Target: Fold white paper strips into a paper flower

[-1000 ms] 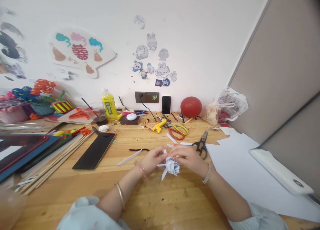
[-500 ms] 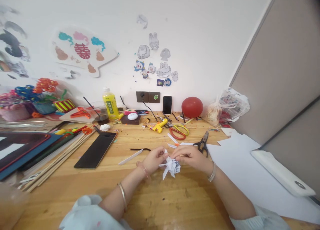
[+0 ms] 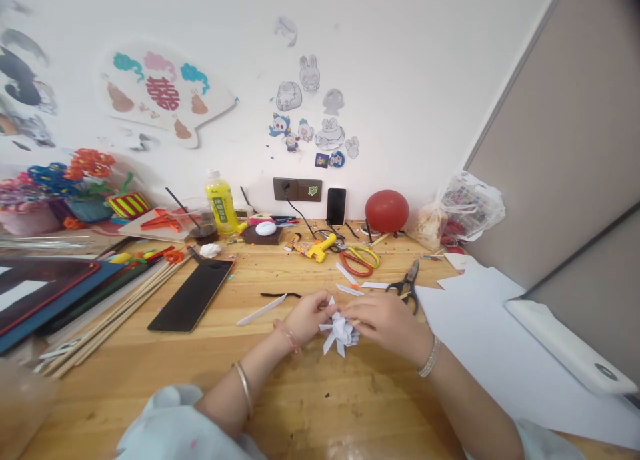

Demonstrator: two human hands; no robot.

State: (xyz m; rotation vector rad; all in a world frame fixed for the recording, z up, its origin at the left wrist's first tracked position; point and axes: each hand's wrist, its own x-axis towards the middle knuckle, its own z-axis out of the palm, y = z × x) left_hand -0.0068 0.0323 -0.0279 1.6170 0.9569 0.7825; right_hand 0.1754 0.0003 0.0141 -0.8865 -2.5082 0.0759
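Note:
Between my two hands, just above the wooden table, is a white folded-paper flower (image 3: 340, 332) with several pointed strips sticking out. My left hand (image 3: 314, 313) pinches its upper left side. My right hand (image 3: 383, 319) is closed over the upper right side, fingertips together at the paper; a thin pale stick seems to lie between those fingers, mostly hidden. A loose white paper strip (image 3: 262, 309) and a black pipe cleaner (image 3: 280, 295) lie left of my left hand. Beyond my right hand are more paper strips (image 3: 349, 289) and black-handled pliers (image 3: 407, 287).
Scissors with red and yellow handles (image 3: 357, 261) and a yellow glue gun (image 3: 320, 248) lie farther back. A dark tablet (image 3: 193, 297) and wooden sticks (image 3: 120, 307) are at left. White paper sheets (image 3: 480, 340) cover the right side. A red balloon (image 3: 387, 211) sits by the wall.
My right hand has shifted slightly, its fingers moving lower over the flower's right side. My left hand keeps its hold. The camera view has moved a little.

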